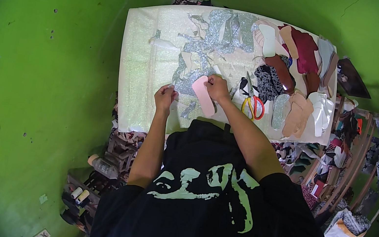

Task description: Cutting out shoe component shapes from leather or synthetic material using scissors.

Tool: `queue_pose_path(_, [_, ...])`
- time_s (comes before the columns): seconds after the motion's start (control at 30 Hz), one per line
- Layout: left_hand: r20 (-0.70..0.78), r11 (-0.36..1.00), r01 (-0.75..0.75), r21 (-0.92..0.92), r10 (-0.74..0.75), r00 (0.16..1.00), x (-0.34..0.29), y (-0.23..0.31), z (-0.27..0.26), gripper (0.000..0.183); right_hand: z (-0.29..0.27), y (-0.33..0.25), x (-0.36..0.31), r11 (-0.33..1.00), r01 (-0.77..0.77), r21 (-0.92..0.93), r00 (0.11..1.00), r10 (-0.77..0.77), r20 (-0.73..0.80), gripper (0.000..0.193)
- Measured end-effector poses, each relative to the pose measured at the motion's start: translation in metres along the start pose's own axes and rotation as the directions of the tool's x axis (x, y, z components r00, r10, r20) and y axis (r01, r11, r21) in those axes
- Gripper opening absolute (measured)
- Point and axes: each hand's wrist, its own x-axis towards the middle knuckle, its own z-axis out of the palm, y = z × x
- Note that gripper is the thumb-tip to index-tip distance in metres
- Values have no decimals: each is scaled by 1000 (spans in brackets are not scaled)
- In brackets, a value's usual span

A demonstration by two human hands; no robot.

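Observation:
A pink sole-shaped piece (204, 97) slants over the middle of the table, gripped near its upper end by my right hand (217, 88). My left hand (165, 97) is closed in a pinch to its left, apart from the pink piece; what lies between the fingertips is too small to make out. Silvery glitter material (187, 86) is spread in cut pieces between and beyond both hands. To the right of my right hand lie scissors (251, 97) with red and yellow handles, blades pointing away from me.
A black-and-white patterned bundle (269, 83), a brown piece (281, 73), maroon material (307, 53) and tan sole-shaped pieces (297, 116) crowd the table's right side. A wooden rack (348, 163) heaped with scraps stands at right. A bottle (103, 167) is below left; a green wall (46, 86) rises beyond.

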Motion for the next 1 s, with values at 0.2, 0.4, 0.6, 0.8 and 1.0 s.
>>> queue_pose_path(0.2, [15, 955, 107, -278, -107, 994, 4, 11, 22, 26, -16, -2, -19, 770, -481, 418, 876, 430, 216, 25])
queue_pose_path(0.4, [130, 948, 184, -261, -154, 979, -14, 45, 75, 51, -47, 12, -32, 543, -347, 765, 904, 411, 118, 26])
queue_pose_path(0.6, [361, 948, -239, 210, 152, 920, 17, 0, 71, 79, -90, 25, -7, 904, 81, 420, 994, -45, -95, 33])
queue_pose_path(0.8, [373, 829, -360, 428, 201, 906, 36, 13, 75, 70, -67, 20, -6, 933, 63, 355, 998, -54, -37, 21])
queue_pose_path(1.0, [329, 629, -582, 515, 481, 812, 13, 17, 72, 49, -38, 8, -2, 943, -42, 330, 999, 45, -3, 23])
